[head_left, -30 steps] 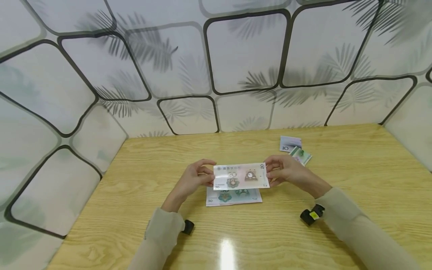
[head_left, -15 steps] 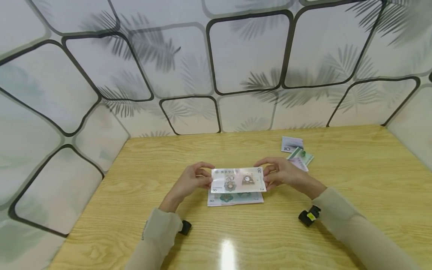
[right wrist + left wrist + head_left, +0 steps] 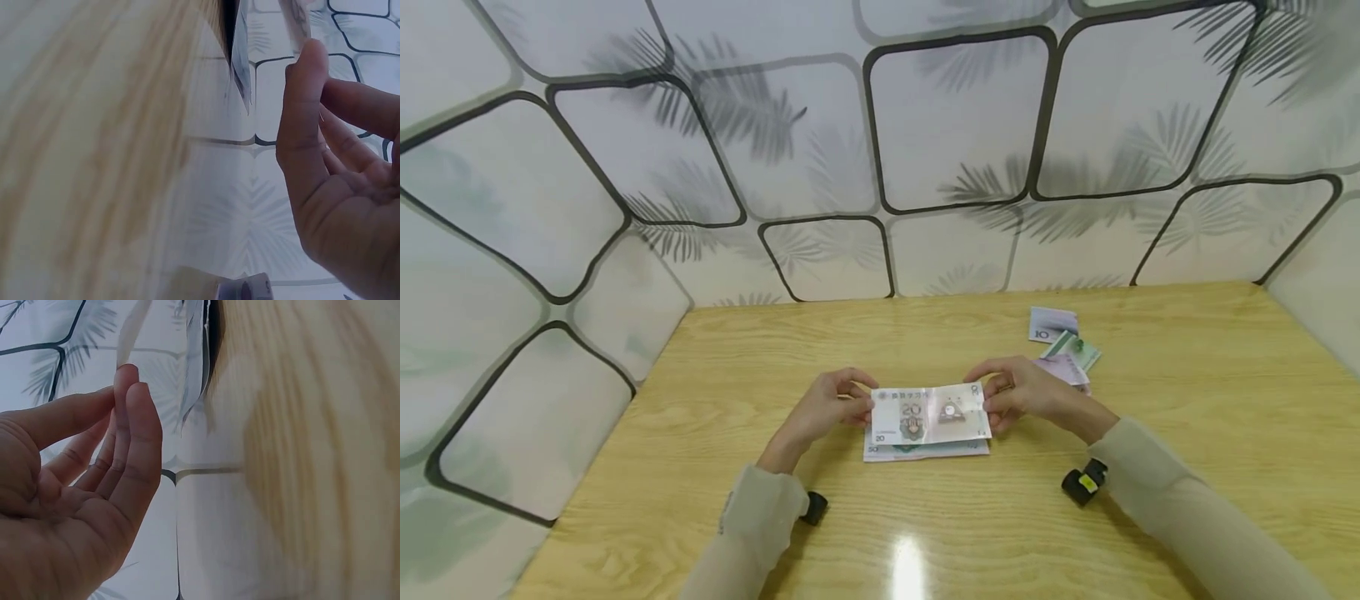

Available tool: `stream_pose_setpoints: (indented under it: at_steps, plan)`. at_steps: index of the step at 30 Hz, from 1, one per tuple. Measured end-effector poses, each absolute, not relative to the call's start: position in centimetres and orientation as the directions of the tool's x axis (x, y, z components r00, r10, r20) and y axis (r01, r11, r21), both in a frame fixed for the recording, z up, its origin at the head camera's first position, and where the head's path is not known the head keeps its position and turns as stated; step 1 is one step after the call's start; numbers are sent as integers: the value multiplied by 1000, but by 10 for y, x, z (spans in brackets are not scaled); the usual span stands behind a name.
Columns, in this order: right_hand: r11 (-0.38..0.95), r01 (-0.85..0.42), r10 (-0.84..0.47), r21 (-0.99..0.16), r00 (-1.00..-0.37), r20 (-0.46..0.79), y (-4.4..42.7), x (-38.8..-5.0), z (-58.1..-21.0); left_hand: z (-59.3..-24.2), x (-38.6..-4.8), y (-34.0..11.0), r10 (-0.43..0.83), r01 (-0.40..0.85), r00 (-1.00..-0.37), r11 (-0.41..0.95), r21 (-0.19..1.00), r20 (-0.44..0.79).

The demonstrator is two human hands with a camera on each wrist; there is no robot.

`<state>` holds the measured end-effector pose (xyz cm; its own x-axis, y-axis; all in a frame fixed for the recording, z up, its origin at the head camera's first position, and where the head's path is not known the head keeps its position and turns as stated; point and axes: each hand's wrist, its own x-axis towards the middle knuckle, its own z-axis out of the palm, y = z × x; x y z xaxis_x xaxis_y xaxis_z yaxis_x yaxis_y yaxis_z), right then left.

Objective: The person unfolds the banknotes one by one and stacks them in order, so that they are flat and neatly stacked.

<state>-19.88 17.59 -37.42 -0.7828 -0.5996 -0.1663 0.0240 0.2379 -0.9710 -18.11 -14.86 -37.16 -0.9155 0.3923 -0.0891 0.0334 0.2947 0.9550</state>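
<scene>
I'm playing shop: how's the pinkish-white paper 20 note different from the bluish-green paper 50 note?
The pinkish-white paper 20 note is pinched by the left hand and right hand; the bluish-green paper 50 note lies beneath it. The 20 note shows its printed face; the 50 note is mostly covered in the head view. Both are printed paper.

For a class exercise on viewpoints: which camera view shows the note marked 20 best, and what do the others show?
The head view: the note marked 20 shows its printed face. The left wrist view catches only a narrow strip pinched by the left hand; the right wrist view, a similar strip in the right hand.
</scene>
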Motion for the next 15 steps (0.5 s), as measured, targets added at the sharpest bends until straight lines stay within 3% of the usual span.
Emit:
stream_pose_setpoints:
  at_steps: [8,15]
  plan:
    - [293,-7,-639,-956,-745,-190,169,-202,-378,-373,-181,-149,377,31,-918,374,927,-121]
    - [349,-20,-623,-937,-751,-217,175,-199,-378,-370,-174,-148,311,48,-940,535,843,-143]
